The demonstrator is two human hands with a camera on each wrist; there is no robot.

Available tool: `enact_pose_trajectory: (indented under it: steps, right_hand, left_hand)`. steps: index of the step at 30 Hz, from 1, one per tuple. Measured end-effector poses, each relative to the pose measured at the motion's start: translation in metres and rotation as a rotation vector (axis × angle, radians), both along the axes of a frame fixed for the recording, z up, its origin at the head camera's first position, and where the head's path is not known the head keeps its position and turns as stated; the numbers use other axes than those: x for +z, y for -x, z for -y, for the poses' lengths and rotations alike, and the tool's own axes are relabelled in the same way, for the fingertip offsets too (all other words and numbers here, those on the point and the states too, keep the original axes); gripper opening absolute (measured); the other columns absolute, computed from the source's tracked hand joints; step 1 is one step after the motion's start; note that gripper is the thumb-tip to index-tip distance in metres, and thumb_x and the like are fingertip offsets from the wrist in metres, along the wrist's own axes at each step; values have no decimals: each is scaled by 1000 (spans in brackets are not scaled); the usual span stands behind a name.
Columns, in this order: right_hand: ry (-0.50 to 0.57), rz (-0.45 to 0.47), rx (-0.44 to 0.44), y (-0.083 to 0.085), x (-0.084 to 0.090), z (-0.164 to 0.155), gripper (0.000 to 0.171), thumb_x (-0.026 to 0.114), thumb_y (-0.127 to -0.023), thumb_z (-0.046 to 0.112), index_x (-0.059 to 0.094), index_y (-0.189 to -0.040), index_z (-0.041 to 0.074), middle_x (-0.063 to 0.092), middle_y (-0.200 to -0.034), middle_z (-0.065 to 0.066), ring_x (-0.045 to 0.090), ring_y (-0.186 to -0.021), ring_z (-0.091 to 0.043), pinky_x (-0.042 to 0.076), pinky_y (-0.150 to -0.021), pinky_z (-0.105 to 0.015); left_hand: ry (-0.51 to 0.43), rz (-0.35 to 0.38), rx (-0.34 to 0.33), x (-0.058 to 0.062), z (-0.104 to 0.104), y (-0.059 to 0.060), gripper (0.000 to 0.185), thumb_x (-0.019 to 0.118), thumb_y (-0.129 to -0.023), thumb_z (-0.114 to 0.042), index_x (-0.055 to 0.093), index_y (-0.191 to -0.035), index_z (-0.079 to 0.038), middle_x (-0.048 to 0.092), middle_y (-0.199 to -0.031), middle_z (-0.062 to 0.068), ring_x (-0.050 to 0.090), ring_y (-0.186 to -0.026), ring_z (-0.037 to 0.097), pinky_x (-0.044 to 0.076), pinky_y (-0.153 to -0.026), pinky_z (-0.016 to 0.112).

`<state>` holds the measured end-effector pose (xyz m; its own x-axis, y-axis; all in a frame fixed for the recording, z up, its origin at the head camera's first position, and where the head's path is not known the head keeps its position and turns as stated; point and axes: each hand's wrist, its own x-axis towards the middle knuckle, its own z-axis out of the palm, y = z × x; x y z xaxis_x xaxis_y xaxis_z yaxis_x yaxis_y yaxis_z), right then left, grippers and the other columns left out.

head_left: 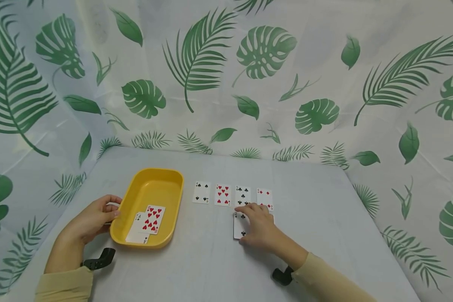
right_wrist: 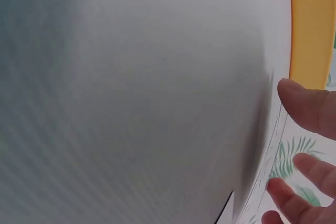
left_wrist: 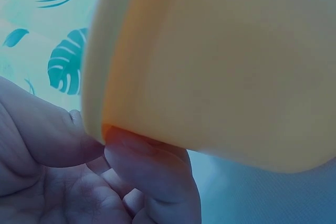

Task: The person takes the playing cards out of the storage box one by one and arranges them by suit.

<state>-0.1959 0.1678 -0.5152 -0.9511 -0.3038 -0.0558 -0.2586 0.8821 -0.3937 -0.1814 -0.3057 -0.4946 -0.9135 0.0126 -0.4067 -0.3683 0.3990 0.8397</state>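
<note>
My left hand (head_left: 94, 219) pinches the left rim of a yellow tray (head_left: 178, 205); the left wrist view shows thumb and finger (left_wrist: 149, 161) on its edge. Inside the tray lie an ace of spades (head_left: 136, 232) and a hearts playing card (head_left: 153, 219) that partly covers it. On the right, my right hand (head_left: 259, 226) is low over a clubs playing card (head_left: 239, 228), thumb and fingers spread near its edges. That hand hides part of this card. In the right wrist view its fingers (right_wrist: 315, 174) stand apart from the thumb with nothing seen between them.
Face-up cards stand in a row behind the right hand: spades (head_left: 201, 193), hearts (head_left: 222, 195), clubs (head_left: 243, 195) and diamonds (head_left: 264, 197). A leaf-patterned cloth (head_left: 211, 121) rises behind the white table (head_left: 207, 260). Black wrist-worn pieces (head_left: 100, 259) sit by both wrists.
</note>
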Motion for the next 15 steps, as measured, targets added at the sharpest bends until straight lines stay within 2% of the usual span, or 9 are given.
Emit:
enact_pose_trajectory:
  steps: [6,15]
  right_hand:
    - [-33,11,-16,4,-4,0,90,104,-64,18,65,-144,26,61,-147,-4,48,-135,-36,43,-108,-62]
    - [-21,34,-12,7,-3,1,89,104,-65,16,65,-145,25,60,-148,-5,47,-135,-36,42,-108,-62]
  left_hand:
    - [7,2,4,-1,0,1,46,55,-110,-7,35,-151,3,62,-109,12,63,-93,24,62,-79,31]
    - [14,8,11,0,-1,1,47,55,-110,-7,34,-152,3,62,-110,13,62,-94,24,62,-79,30]
